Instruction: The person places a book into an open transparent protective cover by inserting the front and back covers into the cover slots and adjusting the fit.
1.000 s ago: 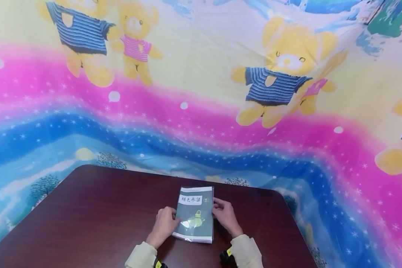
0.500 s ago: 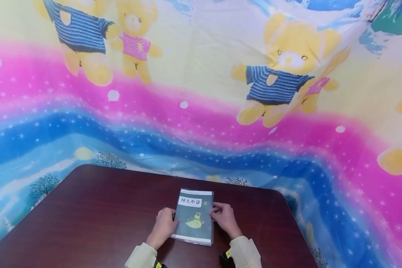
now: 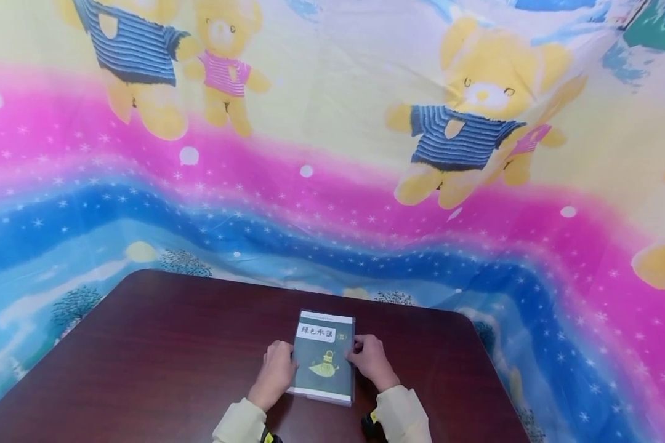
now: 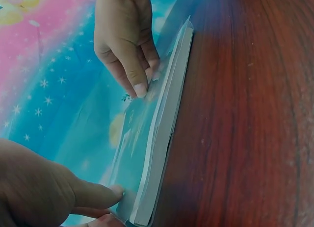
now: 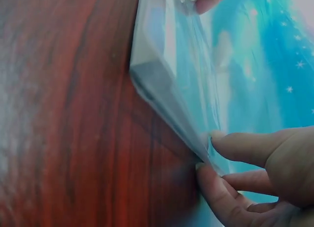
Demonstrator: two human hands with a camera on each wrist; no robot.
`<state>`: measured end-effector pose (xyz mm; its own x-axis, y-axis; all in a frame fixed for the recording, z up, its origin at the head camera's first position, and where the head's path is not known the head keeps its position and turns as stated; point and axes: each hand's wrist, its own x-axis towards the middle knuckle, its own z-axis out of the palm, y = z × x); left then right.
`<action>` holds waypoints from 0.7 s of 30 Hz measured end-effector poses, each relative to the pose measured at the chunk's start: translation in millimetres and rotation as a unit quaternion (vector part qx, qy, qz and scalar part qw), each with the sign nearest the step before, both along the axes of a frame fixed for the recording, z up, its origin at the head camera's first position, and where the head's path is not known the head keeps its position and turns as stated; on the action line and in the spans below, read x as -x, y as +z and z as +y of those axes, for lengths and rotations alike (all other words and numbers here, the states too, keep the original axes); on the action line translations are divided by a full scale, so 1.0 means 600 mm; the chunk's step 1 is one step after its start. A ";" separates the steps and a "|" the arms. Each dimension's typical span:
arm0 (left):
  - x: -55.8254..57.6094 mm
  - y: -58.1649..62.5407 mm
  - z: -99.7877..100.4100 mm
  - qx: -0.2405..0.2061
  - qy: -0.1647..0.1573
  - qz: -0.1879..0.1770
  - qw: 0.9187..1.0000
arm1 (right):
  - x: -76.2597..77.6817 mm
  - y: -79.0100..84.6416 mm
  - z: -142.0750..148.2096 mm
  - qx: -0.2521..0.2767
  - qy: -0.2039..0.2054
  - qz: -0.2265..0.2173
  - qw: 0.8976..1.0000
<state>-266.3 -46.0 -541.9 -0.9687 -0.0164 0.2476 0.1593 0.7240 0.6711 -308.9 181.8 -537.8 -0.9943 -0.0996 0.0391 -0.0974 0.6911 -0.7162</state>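
Observation:
A green book (image 3: 322, 357) with white bands top and bottom, a white title label and a yellow-green drawing lies front cover up in a clear plastic cover (image 5: 201, 85). Its page block shows as a pale edge in the left wrist view. My left hand (image 3: 275, 372) pinches the book's left edge, thumb on top. On the opposite edge my right hand (image 3: 374, 362) pinches with thumb above and fingers at the side. In the right wrist view its thumb and forefinger meet at the clear cover's edge. The undersides of the fingers are partly hidden.
The dark red-brown wooden table (image 3: 161, 351) carries the book near its front middle. Behind it hangs a bright cloth backdrop (image 3: 310, 234) with printed bears and snowflakes. Both wrists wear black straps with yellow marks, below cream sleeves (image 3: 403, 415).
The glare on the book's cover has faded, and the book has shifted slightly toward me. My right thumb has moved onto the right margin of the cover. The left hand has barely moved.

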 end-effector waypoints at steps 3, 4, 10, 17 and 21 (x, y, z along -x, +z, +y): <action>-0.002 0.000 0.002 -0.004 0.003 0.006 1.000 | 0.002 0.003 -0.003 -0.017 -0.011 -0.002 1.000; -0.002 -0.001 0.002 -0.005 0.003 0.011 1.000 | 0.003 0.003 -0.004 -0.020 -0.013 -0.001 1.000; -0.008 -0.005 0.009 0.009 0.009 0.028 1.000 | -0.001 0.002 -0.004 -0.027 -0.028 -0.009 0.999; -0.002 -0.001 0.013 0.013 0.019 0.013 1.000 | -0.002 0.006 0.000 -0.036 -0.034 -0.004 0.999; -0.003 -0.002 0.011 0.012 0.028 -0.001 1.000 | -0.006 0.006 -0.001 -0.041 -0.025 -0.011 0.999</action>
